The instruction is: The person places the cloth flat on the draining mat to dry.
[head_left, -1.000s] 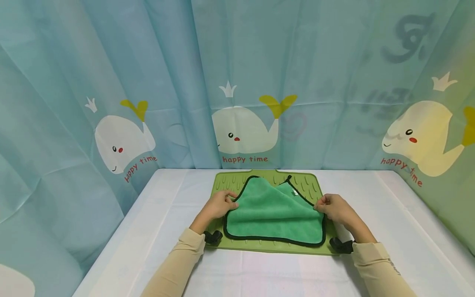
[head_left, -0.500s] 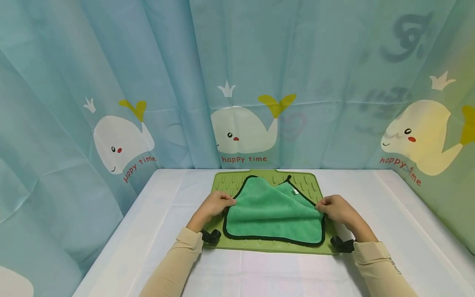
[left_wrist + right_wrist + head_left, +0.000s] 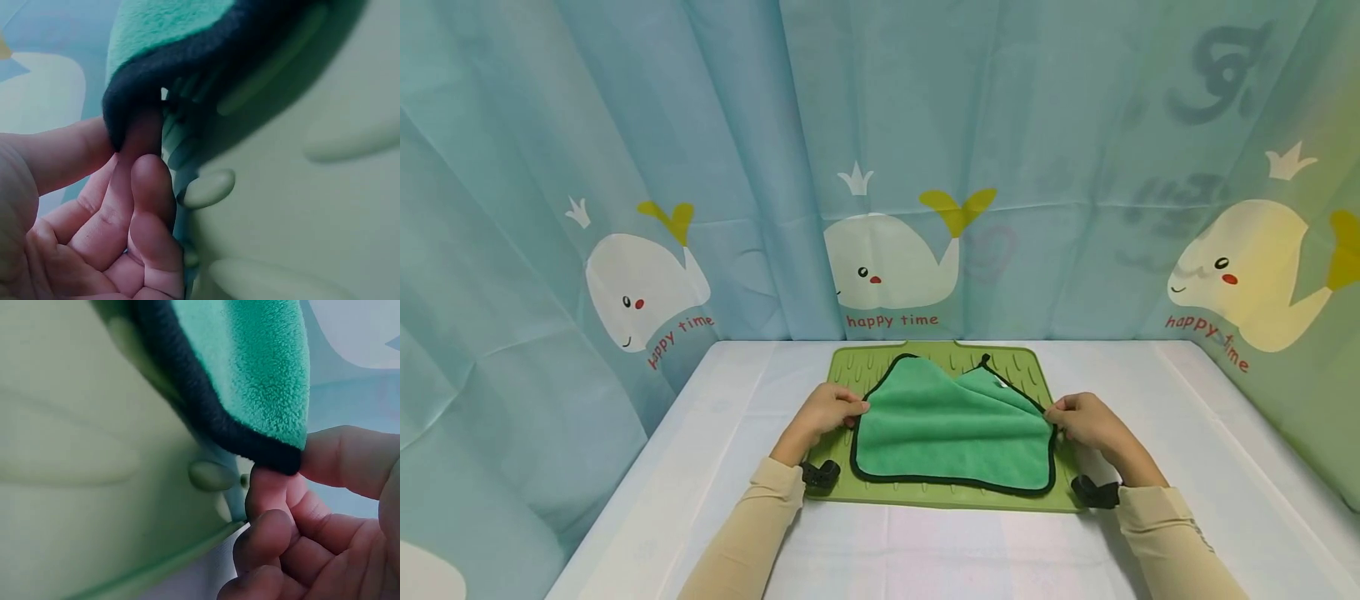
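A green towel (image 3: 955, 442) with black edging lies over a light green ribbed mat (image 3: 940, 496), its far part creased and one far corner with a black loop and small white tag. At its left edge my left hand (image 3: 829, 410) pinches the black border between thumb and forefinger, as the left wrist view shows on the towel (image 3: 169, 25). My right hand (image 3: 1088, 423) pinches the right edge the same way. The right wrist view has that towel edge (image 3: 269, 381) lifted off the mat, with the other fingers curled beneath.
Under the mat is a table with a white cloth (image 3: 737, 392). A blue curtain (image 3: 760, 167) printed with white whales stands behind and at both sides. Black wrist mounts (image 3: 822, 475) sit at both wrists, close over the mat.
My left hand has shifted left and my right hand slightly right, each still pinching the towel. The cloth between them is drawn a little wider and flatter.
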`<action>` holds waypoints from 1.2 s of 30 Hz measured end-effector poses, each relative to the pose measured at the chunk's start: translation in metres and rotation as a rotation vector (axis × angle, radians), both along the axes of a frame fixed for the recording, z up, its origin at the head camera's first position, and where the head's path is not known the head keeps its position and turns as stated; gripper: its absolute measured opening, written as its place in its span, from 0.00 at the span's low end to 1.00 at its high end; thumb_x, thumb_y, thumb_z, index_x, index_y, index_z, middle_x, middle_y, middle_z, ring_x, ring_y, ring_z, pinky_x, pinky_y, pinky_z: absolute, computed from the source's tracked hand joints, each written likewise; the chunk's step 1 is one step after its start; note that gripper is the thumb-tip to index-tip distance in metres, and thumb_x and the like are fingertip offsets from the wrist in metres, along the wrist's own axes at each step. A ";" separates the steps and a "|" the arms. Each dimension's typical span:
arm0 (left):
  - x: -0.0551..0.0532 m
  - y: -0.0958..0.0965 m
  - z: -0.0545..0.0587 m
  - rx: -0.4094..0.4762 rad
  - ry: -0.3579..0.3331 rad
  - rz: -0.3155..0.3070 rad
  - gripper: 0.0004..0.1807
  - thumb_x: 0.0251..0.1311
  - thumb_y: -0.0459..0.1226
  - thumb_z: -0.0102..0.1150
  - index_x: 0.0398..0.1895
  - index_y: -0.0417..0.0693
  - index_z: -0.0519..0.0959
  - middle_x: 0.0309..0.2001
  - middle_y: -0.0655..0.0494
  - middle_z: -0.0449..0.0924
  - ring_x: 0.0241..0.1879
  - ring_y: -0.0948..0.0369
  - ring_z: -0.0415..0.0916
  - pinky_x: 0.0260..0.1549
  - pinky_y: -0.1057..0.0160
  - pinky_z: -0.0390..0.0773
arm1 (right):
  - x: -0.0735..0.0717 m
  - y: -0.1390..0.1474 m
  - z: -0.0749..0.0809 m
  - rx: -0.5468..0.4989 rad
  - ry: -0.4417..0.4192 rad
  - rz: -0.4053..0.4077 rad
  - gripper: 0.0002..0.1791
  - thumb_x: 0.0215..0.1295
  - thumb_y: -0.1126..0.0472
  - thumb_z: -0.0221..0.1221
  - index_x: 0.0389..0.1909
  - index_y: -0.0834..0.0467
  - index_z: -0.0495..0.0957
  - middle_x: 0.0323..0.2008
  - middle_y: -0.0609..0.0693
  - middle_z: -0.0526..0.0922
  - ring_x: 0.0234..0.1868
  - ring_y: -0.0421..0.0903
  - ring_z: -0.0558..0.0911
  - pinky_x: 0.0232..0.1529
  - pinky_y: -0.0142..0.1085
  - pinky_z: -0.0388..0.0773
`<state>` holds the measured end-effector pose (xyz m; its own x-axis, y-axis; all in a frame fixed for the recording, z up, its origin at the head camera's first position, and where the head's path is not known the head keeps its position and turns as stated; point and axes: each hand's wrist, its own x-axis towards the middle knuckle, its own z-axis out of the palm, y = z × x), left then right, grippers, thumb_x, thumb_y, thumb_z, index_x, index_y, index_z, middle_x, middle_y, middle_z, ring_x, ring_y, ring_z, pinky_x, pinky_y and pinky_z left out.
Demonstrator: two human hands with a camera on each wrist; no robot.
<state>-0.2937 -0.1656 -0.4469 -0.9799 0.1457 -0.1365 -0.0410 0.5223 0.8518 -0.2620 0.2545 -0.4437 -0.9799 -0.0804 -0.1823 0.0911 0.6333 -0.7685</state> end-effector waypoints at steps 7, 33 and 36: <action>0.001 -0.001 0.002 0.027 -0.019 0.006 0.09 0.68 0.39 0.65 0.40 0.42 0.88 0.35 0.52 0.83 0.30 0.59 0.78 0.30 0.64 0.72 | -0.001 0.003 -0.001 -0.014 0.001 0.019 0.13 0.76 0.60 0.54 0.39 0.67 0.79 0.27 0.48 0.75 0.29 0.44 0.74 0.30 0.36 0.70; -0.003 0.001 -0.005 0.089 -0.044 0.041 0.10 0.70 0.39 0.62 0.44 0.41 0.87 0.38 0.52 0.82 0.31 0.60 0.78 0.31 0.65 0.74 | -0.014 0.023 -0.025 -0.287 -0.030 0.100 0.20 0.75 0.56 0.59 0.54 0.69 0.78 0.24 0.42 0.70 0.23 0.38 0.68 0.29 0.33 0.71; -0.003 0.001 -0.003 0.095 -0.057 0.044 0.10 0.70 0.38 0.62 0.44 0.40 0.87 0.36 0.53 0.82 0.30 0.60 0.78 0.31 0.66 0.74 | -0.014 0.024 -0.026 -0.295 -0.035 0.103 0.18 0.75 0.56 0.59 0.52 0.68 0.79 0.25 0.42 0.71 0.24 0.37 0.69 0.30 0.33 0.72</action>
<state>-0.2966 -0.1644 -0.4496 -0.9766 0.1175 -0.1799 -0.1121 0.4357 0.8931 -0.2763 0.2788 -0.4695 -0.9576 -0.2330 -0.1696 0.0677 0.3903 -0.9182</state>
